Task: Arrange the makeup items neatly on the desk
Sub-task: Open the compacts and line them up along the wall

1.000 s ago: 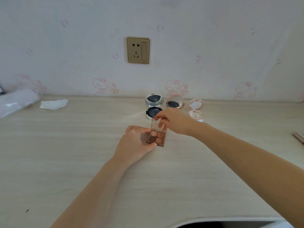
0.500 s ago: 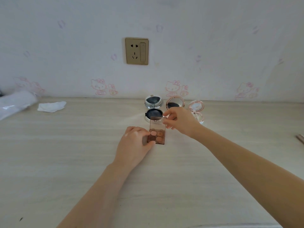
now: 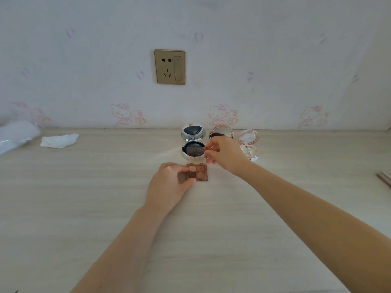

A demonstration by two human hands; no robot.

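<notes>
A small brown eyeshadow palette (image 3: 198, 172) with several round pans rests on the light wooden desk (image 3: 84, 197). My left hand (image 3: 169, 182) grips its base from the left. My right hand (image 3: 224, 154) pinches the top right corner of its clear lid, which stands upright and open. Behind it lie three open round compacts in a row: a silver one with a dark cushion (image 3: 193, 134), a rose-gold one (image 3: 222, 132) partly hidden by my right hand, and a clear pink one (image 3: 248, 144).
A crumpled white tissue (image 3: 59, 140) lies at the back left, next to a blurred white plastic object (image 3: 17, 134) at the left edge. A gold wall socket (image 3: 170, 67) sits above the desk. Thin sticks (image 3: 384, 178) poke in at the right edge.
My right hand has swung the palette's clear lid up from nearly flat to upright. The left hand has kept its hold on the base.
</notes>
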